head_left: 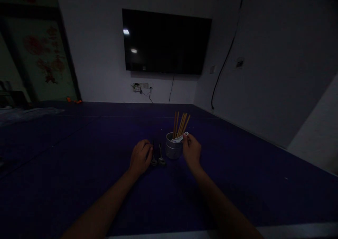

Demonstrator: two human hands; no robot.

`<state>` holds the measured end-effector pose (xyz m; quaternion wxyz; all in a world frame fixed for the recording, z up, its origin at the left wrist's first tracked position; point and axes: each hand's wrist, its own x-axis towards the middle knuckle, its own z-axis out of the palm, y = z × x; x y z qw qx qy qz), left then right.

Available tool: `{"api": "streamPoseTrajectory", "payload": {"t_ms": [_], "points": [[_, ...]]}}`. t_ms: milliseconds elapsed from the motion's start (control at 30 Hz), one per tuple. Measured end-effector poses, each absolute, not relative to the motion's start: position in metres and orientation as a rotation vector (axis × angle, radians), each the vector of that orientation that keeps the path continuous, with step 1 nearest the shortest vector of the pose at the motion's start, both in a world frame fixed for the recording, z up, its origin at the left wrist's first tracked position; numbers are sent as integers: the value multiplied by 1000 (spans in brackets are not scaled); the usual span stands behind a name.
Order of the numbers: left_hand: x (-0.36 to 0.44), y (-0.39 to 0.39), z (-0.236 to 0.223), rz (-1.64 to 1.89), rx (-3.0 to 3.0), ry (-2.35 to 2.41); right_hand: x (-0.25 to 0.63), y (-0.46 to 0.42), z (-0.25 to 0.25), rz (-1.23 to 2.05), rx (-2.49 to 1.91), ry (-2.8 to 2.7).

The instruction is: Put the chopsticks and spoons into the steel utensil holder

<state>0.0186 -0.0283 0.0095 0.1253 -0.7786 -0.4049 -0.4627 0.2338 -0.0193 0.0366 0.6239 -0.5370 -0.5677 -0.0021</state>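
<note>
A grey cylindrical holder (pixel 173 151) stands upright on the dark blue surface, with several wooden chopsticks (pixel 181 123) leaning in it. My right hand (pixel 192 151) is closed in a pinch on the handle end of a white soup spoon (pixel 179 139); the spoon lies slantwise across the holder's mouth, its bowl low at the left. To the left of the holder, two metal spoons (pixel 161 160) lie side by side with their bowls toward me. My left hand (pixel 141 156) rests beside the left one, fingers curled together; whether anything is between them is hidden.
A broad dark blue floor covering (pixel 79 154) spreads around the holder. Ahead, a large television (pixel 166 42) hangs on the wall above sockets and loose cables (pixel 142 87). Clear plastic sheeting (pixel 26 115) lies at the far left. A black cable (pixel 224 61) runs down the right wall.
</note>
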Motion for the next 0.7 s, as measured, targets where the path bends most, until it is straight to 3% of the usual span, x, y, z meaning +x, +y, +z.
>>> {"api": "streamPoseTrajectory", "payload": {"t_ms": [700], "points": [[21,-28,9,-1344,-2313,-1159,230,-24,35,-42,-1388,-1324]]}}
